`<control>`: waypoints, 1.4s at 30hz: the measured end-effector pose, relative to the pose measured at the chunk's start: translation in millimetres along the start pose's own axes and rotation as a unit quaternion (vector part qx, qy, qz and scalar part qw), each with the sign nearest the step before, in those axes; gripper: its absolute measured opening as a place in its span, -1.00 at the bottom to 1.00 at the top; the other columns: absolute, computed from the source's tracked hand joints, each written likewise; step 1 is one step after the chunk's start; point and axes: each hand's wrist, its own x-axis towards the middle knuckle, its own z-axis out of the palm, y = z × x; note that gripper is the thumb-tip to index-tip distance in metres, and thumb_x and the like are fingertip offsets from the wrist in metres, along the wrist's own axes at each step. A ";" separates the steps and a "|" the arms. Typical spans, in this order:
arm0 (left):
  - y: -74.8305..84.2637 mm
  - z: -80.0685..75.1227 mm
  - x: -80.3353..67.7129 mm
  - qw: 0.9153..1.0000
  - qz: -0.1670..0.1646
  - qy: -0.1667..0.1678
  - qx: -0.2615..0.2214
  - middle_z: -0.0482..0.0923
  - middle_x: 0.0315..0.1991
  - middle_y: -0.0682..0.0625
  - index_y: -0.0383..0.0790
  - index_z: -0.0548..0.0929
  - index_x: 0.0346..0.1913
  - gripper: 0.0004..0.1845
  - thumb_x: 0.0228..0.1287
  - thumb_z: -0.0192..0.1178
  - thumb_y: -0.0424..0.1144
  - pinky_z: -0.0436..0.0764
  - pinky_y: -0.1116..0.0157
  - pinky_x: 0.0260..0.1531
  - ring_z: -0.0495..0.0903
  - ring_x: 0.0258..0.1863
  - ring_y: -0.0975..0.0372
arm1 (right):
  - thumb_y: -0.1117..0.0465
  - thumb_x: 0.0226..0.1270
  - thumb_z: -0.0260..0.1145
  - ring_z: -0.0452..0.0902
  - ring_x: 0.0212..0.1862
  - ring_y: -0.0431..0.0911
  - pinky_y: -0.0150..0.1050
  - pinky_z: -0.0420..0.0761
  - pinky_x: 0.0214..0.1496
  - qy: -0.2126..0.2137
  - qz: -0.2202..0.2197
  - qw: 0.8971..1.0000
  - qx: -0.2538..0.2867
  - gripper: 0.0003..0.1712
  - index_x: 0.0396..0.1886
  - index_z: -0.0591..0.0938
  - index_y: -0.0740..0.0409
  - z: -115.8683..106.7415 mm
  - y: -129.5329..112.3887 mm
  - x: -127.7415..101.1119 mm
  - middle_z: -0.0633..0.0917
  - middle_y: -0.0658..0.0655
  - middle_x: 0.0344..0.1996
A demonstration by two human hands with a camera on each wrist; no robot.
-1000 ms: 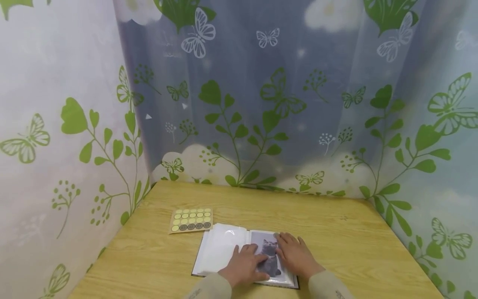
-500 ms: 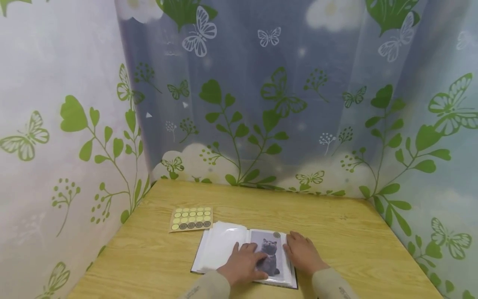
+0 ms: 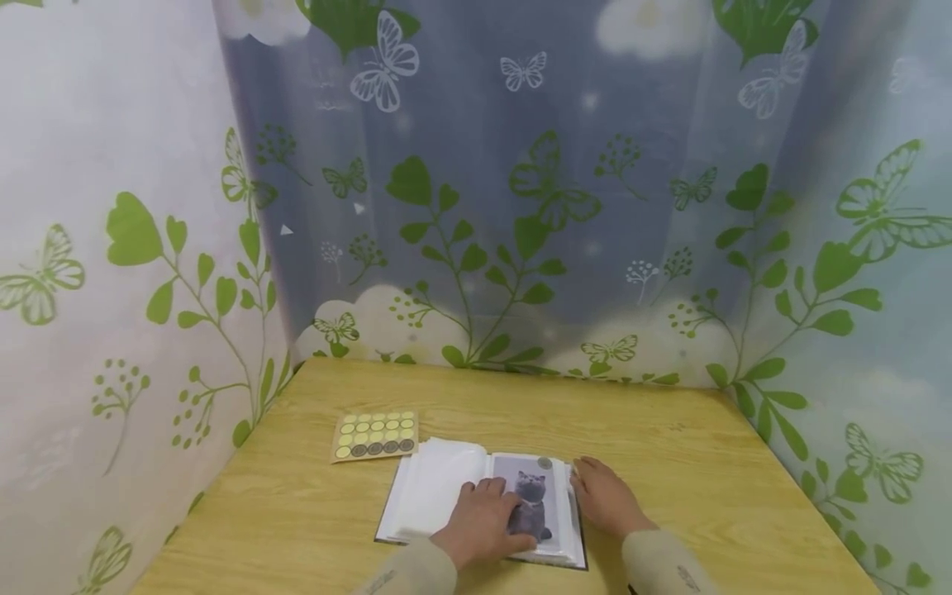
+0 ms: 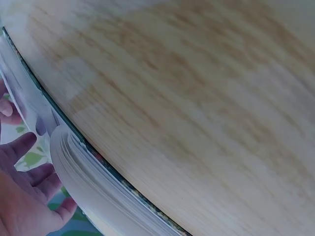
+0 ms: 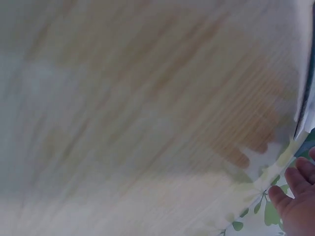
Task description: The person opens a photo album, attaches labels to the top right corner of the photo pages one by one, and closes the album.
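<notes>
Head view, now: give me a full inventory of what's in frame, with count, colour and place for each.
Photo album: 1, white pages, lying open on the table
Cat picture: 1, grey cat, on the album's right-hand page
Round sticker: 1, greyish, near the cat picture's top right corner
Sticker sheet: 1, tan with yellow and dark rounds, by the album's far left corner
Table: 1, yellowish wood grain, under everything
Printed fabric: panel count unclear, white and blue-grey with green plants, behind and beside the table
Sleeves: 2, beige, at the wrists
Left hand: 1, over the cat picture's left side
Right hand: 1, at the album's right edge
</notes>
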 end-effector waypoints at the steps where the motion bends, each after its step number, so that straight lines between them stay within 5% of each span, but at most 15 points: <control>1: 0.2 0.5 -0.1 1.000 -0.001 0.000 -0.004 0.51 0.09 -0.04 -0.01 0.64 0.14 -0.27 0.10 0.21 0.45 0.44 0.06 0.06 0.47 0.13 0.09 | 0.25 0.52 0.11 0.40 0.25 0.36 0.23 0.34 0.32 0.002 0.003 1.000 0.013 -0.56 0.21 0.51 0.51 0.5 -2.0 0.3 0.51 0.50 0.19; 15: 5.7 3.9 -3.4 1.000 0.013 0.014 -0.006 0.50 0.00 -0.04 -0.05 0.61 0.14 -0.12 -0.09 0.23 0.56 0.42 0.07 0.01 0.44 0.10 0.09 | 0.27 0.49 0.12 0.40 0.25 0.36 0.24 0.32 0.33 0.010 0.046 0.994 0.102 -0.55 0.23 0.49 0.48 12.1 -15.3 1.9 0.53 0.47 0.18; 29: -0.2 1.7 -2.6 0.999 0.014 -0.015 -0.043 0.50 0.16 -0.05 0.01 0.57 0.26 -0.16 0.04 0.19 0.51 0.43 0.03 0.17 0.46 0.17 0.08 | 0.26 0.50 0.09 0.39 0.27 0.35 0.23 0.32 0.34 0.010 0.062 0.993 0.101 -0.56 0.23 0.49 0.47 10.6 -11.5 -5.8 0.53 0.45 0.19; 42: -0.1 -2.6 -4.8 0.999 0.030 0.011 -0.028 0.54 0.11 0.00 0.02 0.62 0.18 -0.25 0.06 0.23 0.45 0.47 0.07 0.11 0.51 0.12 0.13 | 0.24 0.52 0.11 0.39 0.28 0.34 0.22 0.32 0.34 0.004 0.063 0.993 0.103 -0.55 0.25 0.49 0.45 9.2 -11.7 -7.6 0.53 0.44 0.20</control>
